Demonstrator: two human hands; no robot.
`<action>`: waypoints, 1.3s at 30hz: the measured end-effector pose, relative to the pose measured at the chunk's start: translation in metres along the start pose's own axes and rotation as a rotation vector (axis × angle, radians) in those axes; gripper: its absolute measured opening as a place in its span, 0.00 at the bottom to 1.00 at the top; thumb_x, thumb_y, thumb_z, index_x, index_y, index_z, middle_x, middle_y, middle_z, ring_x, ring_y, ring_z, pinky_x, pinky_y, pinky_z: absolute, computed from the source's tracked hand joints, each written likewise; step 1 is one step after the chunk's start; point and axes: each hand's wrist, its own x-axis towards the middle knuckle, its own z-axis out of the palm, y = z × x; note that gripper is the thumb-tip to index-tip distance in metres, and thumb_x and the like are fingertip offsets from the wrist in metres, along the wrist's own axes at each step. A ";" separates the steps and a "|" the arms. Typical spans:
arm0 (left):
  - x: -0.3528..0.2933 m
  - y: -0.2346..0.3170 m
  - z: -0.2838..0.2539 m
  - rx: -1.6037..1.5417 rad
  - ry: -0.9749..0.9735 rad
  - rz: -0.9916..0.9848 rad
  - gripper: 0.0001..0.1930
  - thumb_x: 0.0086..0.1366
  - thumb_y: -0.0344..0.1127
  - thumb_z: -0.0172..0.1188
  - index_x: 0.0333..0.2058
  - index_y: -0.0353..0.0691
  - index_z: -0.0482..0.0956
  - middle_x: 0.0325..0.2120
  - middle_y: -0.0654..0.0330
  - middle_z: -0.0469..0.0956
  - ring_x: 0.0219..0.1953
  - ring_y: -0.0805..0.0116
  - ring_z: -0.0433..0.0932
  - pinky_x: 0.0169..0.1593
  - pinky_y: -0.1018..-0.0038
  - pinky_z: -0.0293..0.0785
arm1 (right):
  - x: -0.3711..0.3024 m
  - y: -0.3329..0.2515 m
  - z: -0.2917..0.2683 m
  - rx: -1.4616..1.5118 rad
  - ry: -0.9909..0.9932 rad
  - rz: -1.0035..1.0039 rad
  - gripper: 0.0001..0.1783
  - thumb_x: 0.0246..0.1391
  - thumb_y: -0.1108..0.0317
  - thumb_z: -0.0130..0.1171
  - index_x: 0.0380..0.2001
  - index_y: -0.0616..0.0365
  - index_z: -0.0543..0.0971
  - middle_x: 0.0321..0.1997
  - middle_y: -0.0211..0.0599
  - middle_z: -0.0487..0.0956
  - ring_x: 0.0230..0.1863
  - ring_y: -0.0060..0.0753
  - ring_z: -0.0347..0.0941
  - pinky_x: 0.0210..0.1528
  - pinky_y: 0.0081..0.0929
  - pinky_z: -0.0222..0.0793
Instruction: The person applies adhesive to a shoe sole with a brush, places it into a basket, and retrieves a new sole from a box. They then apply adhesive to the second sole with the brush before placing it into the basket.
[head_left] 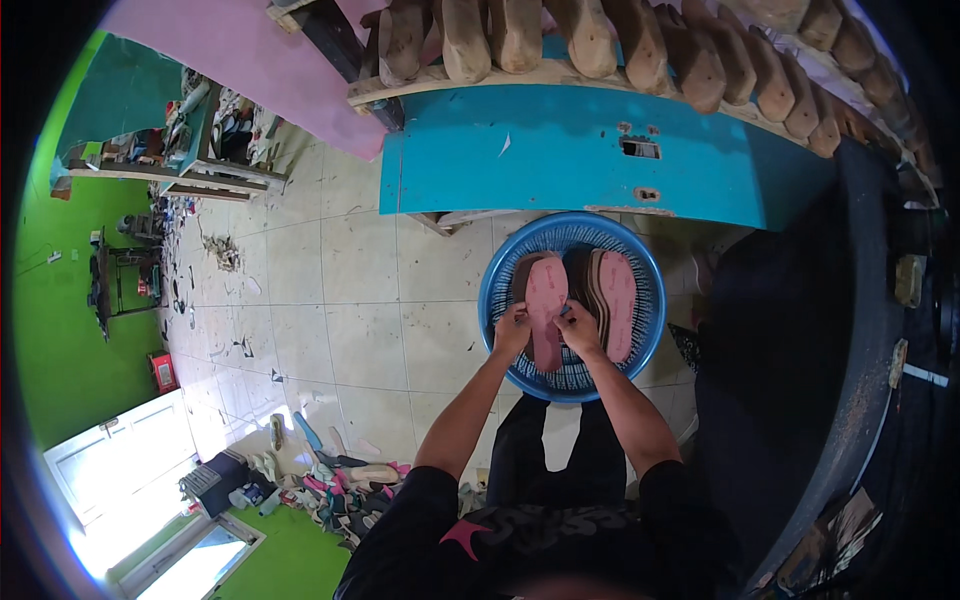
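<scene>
Pink sole (546,288): looks light, bendy; I'd take its edges.
Left hand (511,330), right hand (580,328): pinching opposite sides.

1 round blue basket (661,300) with pink and dark brown sole pieces (620,295) inside, those at right overlapping.

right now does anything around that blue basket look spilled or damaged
Yes. The turquoise panel beyond the basket has rough-edged holes, so it looks damaged. On the tiled floor, mixed scraps lie heaped untidily at lower left, and dark litter is scattered farther up.
</scene>
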 end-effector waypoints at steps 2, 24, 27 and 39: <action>0.009 -0.003 -0.003 -0.055 -0.026 -0.088 0.21 0.53 0.33 0.58 0.47 0.35 0.73 0.38 0.50 0.79 0.43 0.58 0.78 0.46 0.70 0.73 | 0.009 -0.002 0.009 -0.004 -0.002 0.031 0.24 0.44 0.69 0.64 0.47 0.60 0.74 0.24 0.42 0.78 0.27 0.37 0.77 0.31 0.28 0.71; 0.010 -0.011 0.002 0.278 -0.107 0.250 0.34 0.51 0.26 0.54 0.59 0.36 0.58 0.59 0.41 0.57 0.61 0.41 0.57 0.63 0.59 0.57 | -0.001 -0.030 0.041 -0.278 -0.146 -0.080 0.42 0.43 0.70 0.59 0.62 0.57 0.55 0.59 0.54 0.59 0.56 0.60 0.63 0.52 0.45 0.69; 0.008 -0.011 0.007 0.306 -0.124 0.182 0.36 0.51 0.27 0.54 0.61 0.37 0.56 0.61 0.41 0.53 0.61 0.41 0.56 0.63 0.60 0.57 | -0.003 -0.025 0.039 -0.418 -0.114 -0.120 0.41 0.43 0.70 0.58 0.63 0.54 0.56 0.60 0.49 0.59 0.57 0.58 0.63 0.53 0.43 0.68; 0.018 -0.018 0.011 0.455 -0.244 0.110 0.32 0.59 0.34 0.50 0.62 0.37 0.55 0.63 0.42 0.49 0.64 0.46 0.52 0.63 0.63 0.58 | 0.012 -0.034 0.039 -0.663 -0.298 -0.009 0.37 0.47 0.66 0.57 0.62 0.51 0.58 0.62 0.45 0.57 0.59 0.53 0.60 0.51 0.45 0.71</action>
